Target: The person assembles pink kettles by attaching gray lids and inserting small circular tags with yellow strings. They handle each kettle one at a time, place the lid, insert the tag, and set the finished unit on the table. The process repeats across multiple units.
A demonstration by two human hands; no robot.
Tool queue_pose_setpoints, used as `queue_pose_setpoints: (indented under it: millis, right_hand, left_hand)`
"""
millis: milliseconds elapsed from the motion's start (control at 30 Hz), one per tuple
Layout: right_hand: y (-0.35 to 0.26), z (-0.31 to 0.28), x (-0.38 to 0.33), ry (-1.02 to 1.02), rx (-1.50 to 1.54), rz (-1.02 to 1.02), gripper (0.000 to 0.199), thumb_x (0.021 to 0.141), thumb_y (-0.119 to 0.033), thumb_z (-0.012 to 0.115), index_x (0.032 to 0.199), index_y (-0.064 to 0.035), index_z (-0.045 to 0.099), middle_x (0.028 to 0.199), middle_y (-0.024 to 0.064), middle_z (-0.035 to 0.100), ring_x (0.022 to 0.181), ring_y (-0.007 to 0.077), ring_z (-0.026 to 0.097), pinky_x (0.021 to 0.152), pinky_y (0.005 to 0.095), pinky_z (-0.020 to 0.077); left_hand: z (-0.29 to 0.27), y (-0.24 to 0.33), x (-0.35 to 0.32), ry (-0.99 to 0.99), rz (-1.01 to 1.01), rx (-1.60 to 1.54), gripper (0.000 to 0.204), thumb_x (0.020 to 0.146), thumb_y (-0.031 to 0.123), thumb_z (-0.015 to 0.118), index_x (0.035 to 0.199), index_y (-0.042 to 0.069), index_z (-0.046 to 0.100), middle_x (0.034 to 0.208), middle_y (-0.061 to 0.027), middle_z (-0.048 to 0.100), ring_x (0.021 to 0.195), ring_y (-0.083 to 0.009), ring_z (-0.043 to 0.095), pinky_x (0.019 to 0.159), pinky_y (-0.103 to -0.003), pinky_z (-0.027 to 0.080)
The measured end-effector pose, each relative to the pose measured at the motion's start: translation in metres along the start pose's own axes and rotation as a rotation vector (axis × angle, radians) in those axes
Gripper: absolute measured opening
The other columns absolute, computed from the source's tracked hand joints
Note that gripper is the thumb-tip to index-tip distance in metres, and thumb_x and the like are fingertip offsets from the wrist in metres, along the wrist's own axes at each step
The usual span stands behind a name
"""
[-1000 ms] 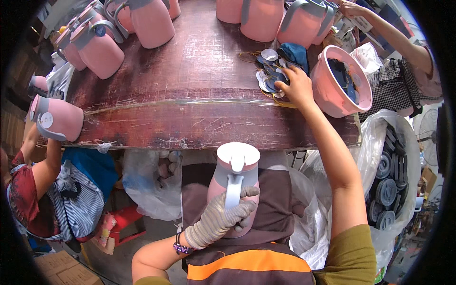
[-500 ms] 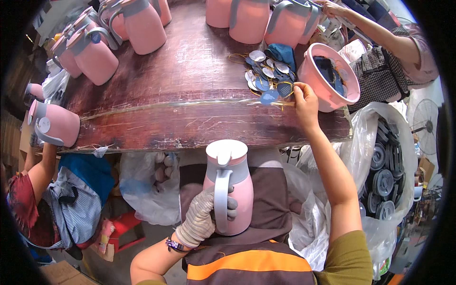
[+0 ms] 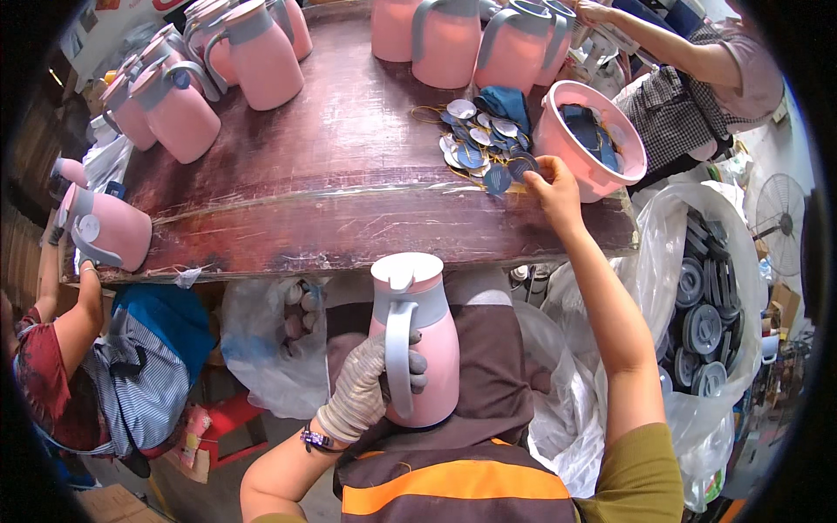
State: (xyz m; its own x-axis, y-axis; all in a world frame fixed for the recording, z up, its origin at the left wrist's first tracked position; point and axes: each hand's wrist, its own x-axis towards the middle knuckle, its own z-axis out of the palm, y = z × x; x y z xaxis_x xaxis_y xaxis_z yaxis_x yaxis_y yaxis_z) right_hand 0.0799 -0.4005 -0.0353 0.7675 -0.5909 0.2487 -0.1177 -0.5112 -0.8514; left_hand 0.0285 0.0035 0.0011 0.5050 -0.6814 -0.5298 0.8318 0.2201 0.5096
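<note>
My left hand (image 3: 362, 383), in a grey-white knit glove, is wrapped round the grey handle of a pink vacuum jug (image 3: 438, 353) with a white lid. The jug stands upright on my lap, its handle toward me. At the table's right side my bare right hand (image 3: 556, 193) pinches a dark round hang tag (image 3: 523, 166) between thumb and fingers. That tag lies at the near right edge of a loose pile of blue and white hang tags (image 3: 471, 144) with yellow strings. A dark blue cloth (image 3: 506, 106) rests behind the pile.
A pink bucket (image 3: 635, 161) holding dark tags stands beside my right hand. More pink jugs (image 3: 266, 65) line the table's far side. Grey lids (image 3: 702, 327) fill a plastic bag at right. One co-worker handles a jug (image 3: 122, 231) at left; another person's arm (image 3: 680, 52) reaches in far right.
My right hand has closed in slightly leftward on the tag at the pile's edge. My left hand keeps its hold on the jug. The whole view has shifted a little.
</note>
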Motion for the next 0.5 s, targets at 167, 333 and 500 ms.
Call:
queue_pose_setpoints:
  millis: [167,333,500]
  right_hand:
    - [-0.038,-0.001,-0.016,-0.038,-0.057,0.084,0.04,0.086,-0.012,0.062,0.124,-0.0046,0.055,0.092,0.0106,0.066,0.073,0.0149,0.064,0.066,0.0304,0.0502]
    - [-0.05,-0.008,-0.016,0.069,-0.358,-0.373,0.027,0.087,-0.015,0.059,0.113,-0.0082,0.063,0.098,0.0163,0.067,0.086,0.0313,0.065,0.075,0.0383,0.0502]
    - [-0.023,-0.011,-0.007,-0.026,-0.584,-0.18,0.028,0.086,-0.015,0.058,0.113,-0.0083,0.062,0.1,0.0187,0.066,0.093,0.0387,0.062,0.081,0.0446,0.049]
  left_hand:
    - [0.003,0.001,-0.002,0.009,-0.01,0.009,0.044,0.09,0.035,0.06,0.114,-0.001,0.054,0.086,-0.01,0.065,0.073,-0.0205,0.065,0.069,-0.031,0.054]
    - [0.0,-0.003,0.0,-0.03,0.022,0.037,0.045,0.09,0.037,0.06,0.114,-0.002,0.054,0.085,-0.0103,0.065,0.073,-0.0207,0.065,0.069,-0.031,0.054]
    - [0.002,-0.002,0.004,-0.028,0.014,0.006,0.046,0.09,0.037,0.06,0.113,-0.002,0.054,0.084,-0.0109,0.065,0.072,-0.0207,0.065,0.069,-0.031,0.054]
